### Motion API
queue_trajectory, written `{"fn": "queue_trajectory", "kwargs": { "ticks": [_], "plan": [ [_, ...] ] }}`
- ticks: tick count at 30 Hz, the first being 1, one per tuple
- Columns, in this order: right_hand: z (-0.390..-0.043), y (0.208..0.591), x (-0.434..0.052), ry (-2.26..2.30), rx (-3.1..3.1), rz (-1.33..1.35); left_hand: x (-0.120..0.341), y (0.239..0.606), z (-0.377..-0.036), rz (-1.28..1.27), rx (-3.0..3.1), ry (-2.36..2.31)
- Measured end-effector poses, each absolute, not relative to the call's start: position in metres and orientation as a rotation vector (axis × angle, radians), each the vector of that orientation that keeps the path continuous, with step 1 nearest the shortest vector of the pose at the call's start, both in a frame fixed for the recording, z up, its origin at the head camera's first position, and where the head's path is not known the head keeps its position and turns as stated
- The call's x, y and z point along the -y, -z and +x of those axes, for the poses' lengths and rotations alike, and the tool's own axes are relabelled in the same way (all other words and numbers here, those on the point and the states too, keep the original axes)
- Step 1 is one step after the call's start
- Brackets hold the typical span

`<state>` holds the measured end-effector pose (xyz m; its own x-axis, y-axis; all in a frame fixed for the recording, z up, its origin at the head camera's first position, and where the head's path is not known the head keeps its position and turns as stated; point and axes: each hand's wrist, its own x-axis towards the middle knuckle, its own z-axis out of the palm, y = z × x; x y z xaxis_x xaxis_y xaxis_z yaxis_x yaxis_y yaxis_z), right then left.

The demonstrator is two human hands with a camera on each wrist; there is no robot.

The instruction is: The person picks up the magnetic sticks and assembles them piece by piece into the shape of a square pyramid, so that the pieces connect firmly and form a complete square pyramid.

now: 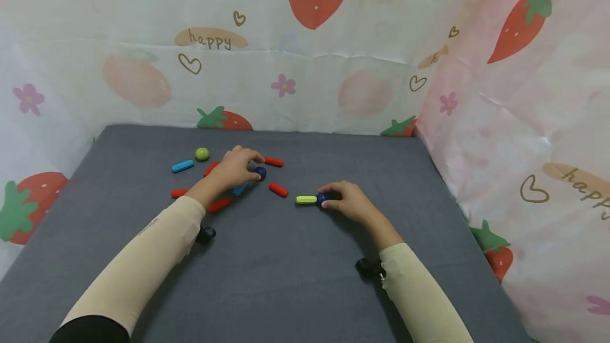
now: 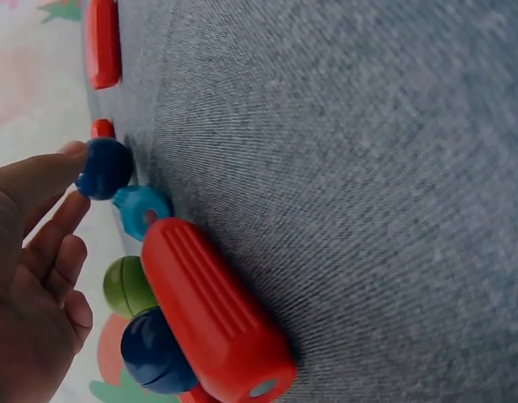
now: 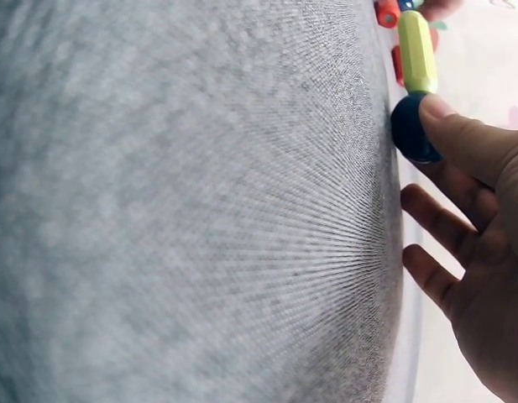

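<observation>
My left hand [image 1: 234, 168] pinches a dark blue ball [image 1: 260, 173] between thumb and fingers, above a light blue stick [image 1: 241, 189] partly hidden by that hand. Thumb and fingers of my right hand [image 1: 350, 202] hold a second dark blue ball [image 3: 412, 128]. A yellow-green ribbed stick [image 1: 306, 200] extends from that ball, pointing left in the head view. Close beneath the left wrist in its own view lie a large-looking red stick [image 2: 215, 315], a green ball [image 2: 129, 285] and another dark blue ball [image 2: 156, 353].
Red sticks [image 1: 278, 190] lie between the two hands and around the left one. Farther back left are a light blue stick [image 1: 182, 166] and the green ball [image 1: 202, 154]. A grey cloth [image 1: 286, 279] covers the table, with a strawberry-print curtain [image 1: 305, 83] behind.
</observation>
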<state>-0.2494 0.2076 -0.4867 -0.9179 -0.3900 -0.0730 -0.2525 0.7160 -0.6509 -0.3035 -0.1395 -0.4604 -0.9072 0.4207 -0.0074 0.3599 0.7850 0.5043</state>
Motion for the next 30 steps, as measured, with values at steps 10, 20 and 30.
{"fn": "queue_trajectory", "kwargs": {
  "ticks": [10, 20, 30],
  "plan": [
    [-0.248, 0.488, -0.207, 1.000, -2.708, -0.506, 0.142, 0.472, -0.310, 0.594, -2.853, -0.743],
    [-0.249, 0.490, -0.207, 1.005, -2.706, -0.492, 0.140, 0.473, -0.310, 0.596, -2.850, -0.690],
    [-0.250, 0.489, -0.208, 1.014, -2.702, -0.488, 0.137, 0.472, -0.309, 0.599, -2.862, -0.661]
  ]
}}
